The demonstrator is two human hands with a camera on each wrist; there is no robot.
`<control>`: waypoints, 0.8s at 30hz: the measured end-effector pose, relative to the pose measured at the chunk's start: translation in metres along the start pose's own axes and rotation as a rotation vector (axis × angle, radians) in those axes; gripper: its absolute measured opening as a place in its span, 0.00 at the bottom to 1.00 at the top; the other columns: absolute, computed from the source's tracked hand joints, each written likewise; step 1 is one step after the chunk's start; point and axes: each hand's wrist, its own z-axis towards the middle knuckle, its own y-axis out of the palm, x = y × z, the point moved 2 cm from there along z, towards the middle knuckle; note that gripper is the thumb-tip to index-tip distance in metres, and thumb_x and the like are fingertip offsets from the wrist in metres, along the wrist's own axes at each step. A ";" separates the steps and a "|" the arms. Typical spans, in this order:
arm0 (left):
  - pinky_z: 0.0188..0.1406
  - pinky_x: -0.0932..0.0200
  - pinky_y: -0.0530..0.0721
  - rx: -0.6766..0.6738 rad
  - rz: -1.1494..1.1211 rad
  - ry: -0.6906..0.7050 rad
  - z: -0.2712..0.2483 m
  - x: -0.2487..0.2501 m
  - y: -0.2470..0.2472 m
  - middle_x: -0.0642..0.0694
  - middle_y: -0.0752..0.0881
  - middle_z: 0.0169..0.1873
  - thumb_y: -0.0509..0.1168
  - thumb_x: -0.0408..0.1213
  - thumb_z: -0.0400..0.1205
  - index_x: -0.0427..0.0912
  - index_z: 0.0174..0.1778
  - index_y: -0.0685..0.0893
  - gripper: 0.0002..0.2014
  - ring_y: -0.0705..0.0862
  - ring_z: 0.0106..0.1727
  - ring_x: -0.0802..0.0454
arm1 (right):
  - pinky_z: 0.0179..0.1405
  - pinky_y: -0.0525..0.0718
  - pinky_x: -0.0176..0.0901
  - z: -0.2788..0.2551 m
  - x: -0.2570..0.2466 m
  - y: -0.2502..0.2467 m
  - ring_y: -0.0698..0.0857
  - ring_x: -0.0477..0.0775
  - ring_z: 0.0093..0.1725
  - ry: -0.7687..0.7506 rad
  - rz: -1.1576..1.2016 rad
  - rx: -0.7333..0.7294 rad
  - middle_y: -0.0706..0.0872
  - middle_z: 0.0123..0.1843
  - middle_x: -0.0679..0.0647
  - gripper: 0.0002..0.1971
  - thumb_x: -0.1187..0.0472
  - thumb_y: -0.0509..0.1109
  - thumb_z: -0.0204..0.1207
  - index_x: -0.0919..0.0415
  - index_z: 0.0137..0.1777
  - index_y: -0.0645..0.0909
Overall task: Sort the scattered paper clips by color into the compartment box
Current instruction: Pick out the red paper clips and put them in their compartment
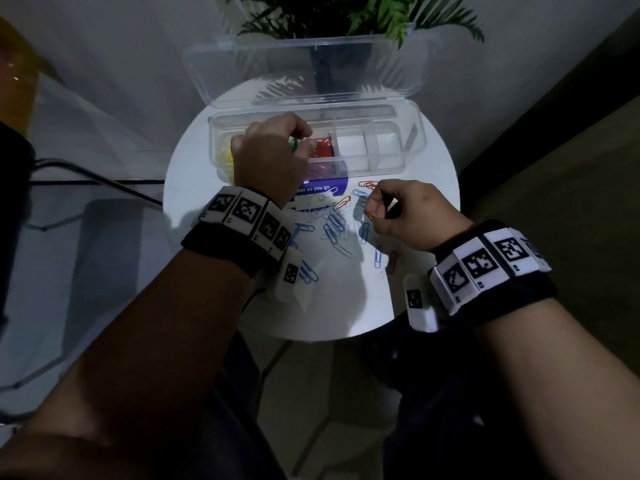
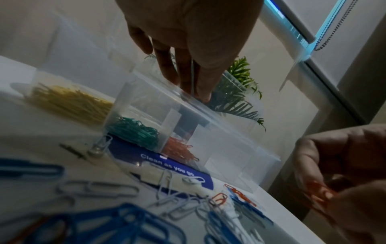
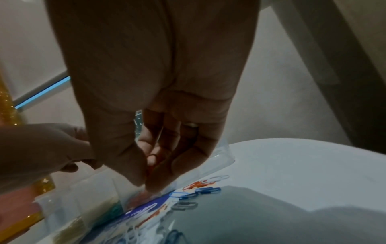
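Observation:
The clear compartment box [image 1: 412, 150] stands open at the back of the round white table [image 1: 429, 202]. It holds yellow clips [image 2: 69, 102], green clips [image 2: 133, 130] and red clips [image 1: 322, 148]; the right compartments look empty. My left hand [image 1: 298, 142] hovers over the box's left part, pinching green clips [image 1: 292, 145] between thumb and fingers [image 2: 202, 92]. My right hand [image 1: 372, 209] is above the table, in front of the box, pinching orange clips [image 2: 317, 191]. Blue clips [image 1: 332, 226], white clips [image 2: 98, 189] and orange clips [image 1: 367, 184] lie scattered between my wrists.
The box lid [image 1: 304, 71] stands open behind the box, with a potted plant [image 1: 346, 15] beyond it. A blue card reading "Clean as you go" [image 1: 322, 188] lies under the box's front edge. A dark cable [image 1: 104, 181] runs along the floor at left.

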 end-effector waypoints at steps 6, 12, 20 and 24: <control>0.54 0.58 0.61 -0.010 -0.020 0.010 -0.005 -0.015 -0.020 0.51 0.84 0.54 0.64 0.42 0.79 0.48 0.51 0.83 0.07 0.81 0.54 0.47 | 0.31 0.75 0.18 0.023 -0.022 -0.003 0.80 0.36 0.28 -0.091 0.085 0.148 0.85 0.37 0.49 0.09 0.71 0.64 0.71 0.58 0.40 0.82; 0.57 0.48 0.78 -0.039 -0.072 0.087 -0.014 -0.033 -0.039 0.51 0.84 0.49 0.62 0.41 0.78 0.51 0.45 0.83 0.05 0.82 0.46 0.49 | 0.36 0.76 0.20 0.055 -0.053 -0.007 0.82 0.45 0.37 -0.140 0.053 0.355 0.86 0.42 0.49 0.07 0.67 0.67 0.73 0.62 0.47 0.86; 0.48 0.62 0.74 -0.182 -0.030 0.131 -0.026 -0.063 -0.046 0.56 0.80 0.42 0.65 0.39 0.78 0.49 0.48 0.85 0.06 0.72 0.36 0.58 | 0.55 0.79 0.37 0.080 -0.073 0.000 0.85 0.51 0.55 -0.108 -0.123 0.349 0.87 0.58 0.54 0.12 0.61 0.69 0.74 0.57 0.57 0.84; 0.49 0.61 0.75 -0.445 0.068 0.076 -0.036 -0.070 -0.042 0.51 0.84 0.46 0.66 0.39 0.78 0.47 0.47 0.85 0.05 0.77 0.40 0.54 | 0.53 0.80 0.40 0.059 -0.075 0.001 0.84 0.49 0.48 -0.150 -0.125 0.357 0.88 0.54 0.53 0.09 0.60 0.70 0.73 0.56 0.52 0.85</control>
